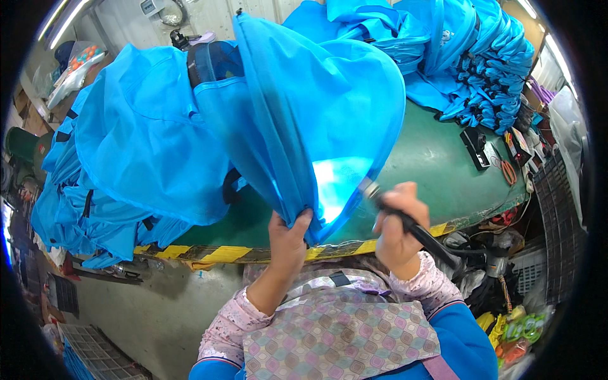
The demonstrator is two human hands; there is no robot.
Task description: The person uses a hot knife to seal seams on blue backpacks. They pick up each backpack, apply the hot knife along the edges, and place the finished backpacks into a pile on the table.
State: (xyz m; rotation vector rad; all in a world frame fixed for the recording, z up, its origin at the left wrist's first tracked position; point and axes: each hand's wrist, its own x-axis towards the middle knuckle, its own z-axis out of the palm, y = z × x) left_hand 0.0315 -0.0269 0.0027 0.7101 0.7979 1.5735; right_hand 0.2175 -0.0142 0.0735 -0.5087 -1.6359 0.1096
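Note:
My left hand (289, 243) pinches the lower edge of a bright blue sewn fabric piece (335, 95), which stands up tall with a rounded, stiffly edged panel and a thick seam. My right hand (402, 221) is wrapped round a black wand-shaped tool (418, 235) with a metal tip. That tip points up and left, close to the panel's right lower edge; whether it touches cannot be made out. A bright white patch lights the fabric beside it. What kind of tool it is does not show clearly.
Similar blue pieces are heaped on the left (152, 145) and stacked at the back right (487, 69). The green table (437, 164) has a yellow-and-black striped front edge (228, 253). At its right lie orange-handled scissors (508, 172) and a black box-like device (475, 147).

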